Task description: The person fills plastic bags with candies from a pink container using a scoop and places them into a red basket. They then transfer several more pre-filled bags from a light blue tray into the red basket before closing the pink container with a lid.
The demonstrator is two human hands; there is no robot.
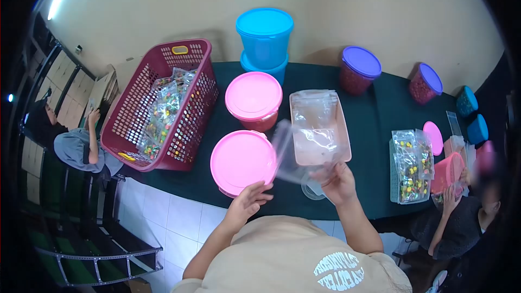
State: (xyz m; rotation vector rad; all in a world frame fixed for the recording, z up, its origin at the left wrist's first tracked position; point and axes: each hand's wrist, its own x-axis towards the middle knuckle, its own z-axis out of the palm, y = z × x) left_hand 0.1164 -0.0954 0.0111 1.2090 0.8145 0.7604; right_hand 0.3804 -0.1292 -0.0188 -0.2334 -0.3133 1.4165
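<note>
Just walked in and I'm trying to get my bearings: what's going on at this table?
A person stands at a dark green table, holding a clear plastic bag in the right hand, while the left hand hovers beside a pink-lidded container. A tray of empty bags lies just ahead, and a maroon basket on the left holds filled candy packets. A second person at the right works over a pink tub; a third sits at the far left.

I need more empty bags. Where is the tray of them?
In the head view, the tray lies mid-table, right of the two pink-lidded tubs, just beyond the right hand.
</note>
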